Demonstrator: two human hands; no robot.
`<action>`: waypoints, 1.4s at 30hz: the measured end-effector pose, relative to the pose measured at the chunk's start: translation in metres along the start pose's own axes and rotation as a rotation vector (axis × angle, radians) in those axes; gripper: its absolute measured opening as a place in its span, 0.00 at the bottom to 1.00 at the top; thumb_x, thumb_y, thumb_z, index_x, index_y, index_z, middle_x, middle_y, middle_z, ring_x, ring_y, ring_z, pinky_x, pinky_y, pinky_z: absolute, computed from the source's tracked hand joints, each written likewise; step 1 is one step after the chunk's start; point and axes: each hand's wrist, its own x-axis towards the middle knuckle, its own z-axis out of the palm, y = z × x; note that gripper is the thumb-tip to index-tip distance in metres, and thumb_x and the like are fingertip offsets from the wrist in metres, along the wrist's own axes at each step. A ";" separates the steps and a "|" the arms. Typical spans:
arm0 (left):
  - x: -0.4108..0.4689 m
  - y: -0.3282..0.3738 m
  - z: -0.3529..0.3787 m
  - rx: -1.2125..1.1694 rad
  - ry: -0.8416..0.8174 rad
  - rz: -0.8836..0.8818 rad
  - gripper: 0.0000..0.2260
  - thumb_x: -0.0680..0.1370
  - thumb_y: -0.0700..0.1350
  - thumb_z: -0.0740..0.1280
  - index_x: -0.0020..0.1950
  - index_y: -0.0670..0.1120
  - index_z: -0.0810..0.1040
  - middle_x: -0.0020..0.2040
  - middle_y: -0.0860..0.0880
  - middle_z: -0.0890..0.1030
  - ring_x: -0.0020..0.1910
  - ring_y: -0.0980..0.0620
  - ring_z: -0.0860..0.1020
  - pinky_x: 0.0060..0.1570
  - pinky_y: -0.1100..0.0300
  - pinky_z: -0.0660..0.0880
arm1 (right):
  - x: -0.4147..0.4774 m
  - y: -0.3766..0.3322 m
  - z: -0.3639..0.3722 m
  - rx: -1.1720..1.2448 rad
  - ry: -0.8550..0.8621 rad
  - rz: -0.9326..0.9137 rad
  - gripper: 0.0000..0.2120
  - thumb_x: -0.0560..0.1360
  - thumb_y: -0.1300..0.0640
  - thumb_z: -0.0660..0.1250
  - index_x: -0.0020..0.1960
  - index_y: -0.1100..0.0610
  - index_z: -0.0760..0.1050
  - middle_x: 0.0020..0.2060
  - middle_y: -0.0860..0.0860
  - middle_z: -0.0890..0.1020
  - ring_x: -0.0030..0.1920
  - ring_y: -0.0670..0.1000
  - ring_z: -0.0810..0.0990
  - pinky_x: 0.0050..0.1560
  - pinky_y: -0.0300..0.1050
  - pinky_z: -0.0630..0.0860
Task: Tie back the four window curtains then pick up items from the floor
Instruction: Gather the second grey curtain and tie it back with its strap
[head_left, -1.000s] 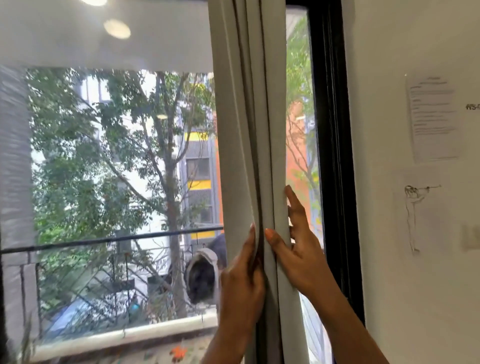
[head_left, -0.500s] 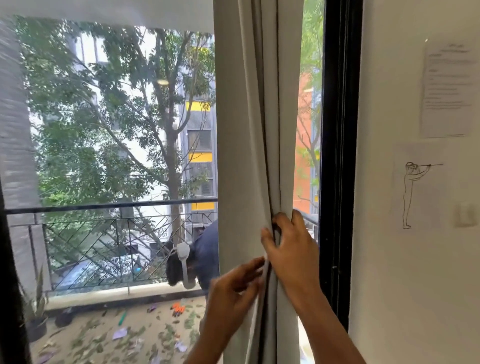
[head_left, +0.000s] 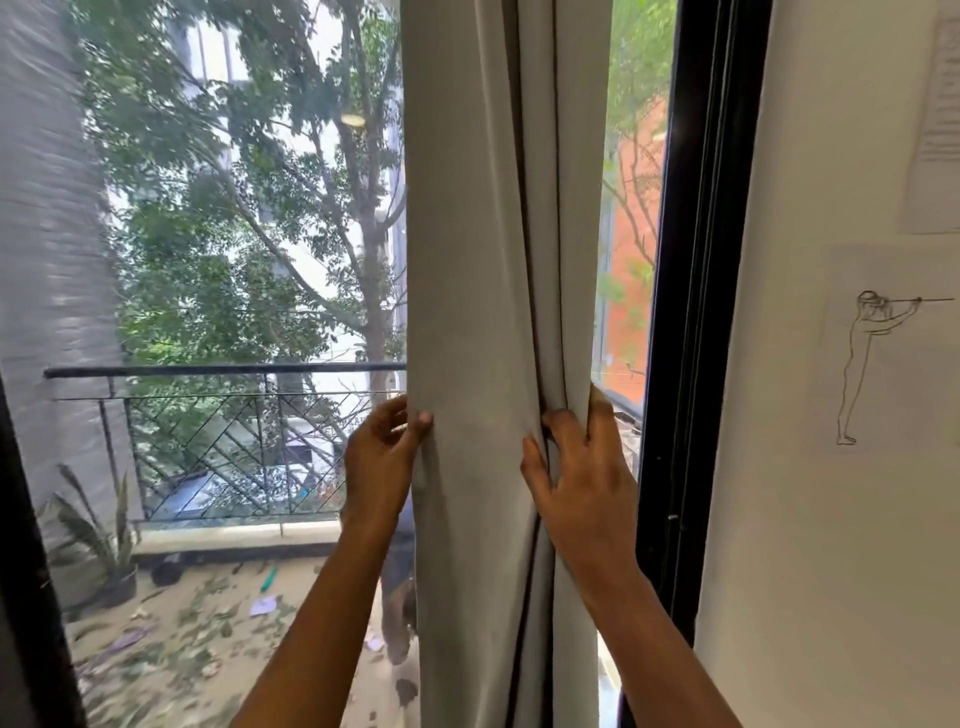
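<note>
- Curtain (head_left: 467, 260) hangs bunched in folds just left of the black frame (head_left: 685, 260).
- Left hand (head_left: 384, 457) grips the curtain's edge farthest from the frame, fingers curled round it.
- Right hand (head_left: 582, 467) clutches the folds nearest the frame, fingers dug in.
- Drawing (head_left: 872, 364) hangs right of the frame.

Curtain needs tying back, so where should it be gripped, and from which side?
Grip the curtain at railing height, where its folds bunch narrow. Come from both edges: left hand curls round the left edge, right hand pinches the right folds beside the window frame. Squeezing inward should bundle it.
</note>
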 end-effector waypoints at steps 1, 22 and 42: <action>-0.008 -0.001 -0.001 0.029 0.046 0.036 0.10 0.75 0.37 0.70 0.55 0.42 0.80 0.45 0.52 0.83 0.39 0.66 0.81 0.40 0.71 0.76 | -0.002 0.004 0.002 -0.016 0.025 -0.021 0.13 0.71 0.55 0.68 0.55 0.54 0.71 0.67 0.58 0.67 0.60 0.60 0.75 0.49 0.54 0.79; -0.140 0.037 -0.030 0.050 0.306 0.179 0.17 0.73 0.36 0.71 0.52 0.57 0.79 0.44 0.68 0.83 0.47 0.65 0.82 0.47 0.71 0.77 | -0.071 -0.042 0.004 0.410 -0.133 -0.159 0.18 0.78 0.58 0.63 0.67 0.58 0.72 0.49 0.52 0.81 0.48 0.50 0.79 0.53 0.41 0.75; -0.117 0.069 -0.069 0.171 0.040 0.211 0.13 0.73 0.36 0.72 0.47 0.55 0.82 0.40 0.63 0.84 0.40 0.62 0.83 0.44 0.67 0.79 | -0.077 -0.101 -0.011 0.648 -0.111 0.203 0.19 0.77 0.60 0.66 0.67 0.54 0.72 0.48 0.49 0.77 0.40 0.45 0.77 0.40 0.37 0.78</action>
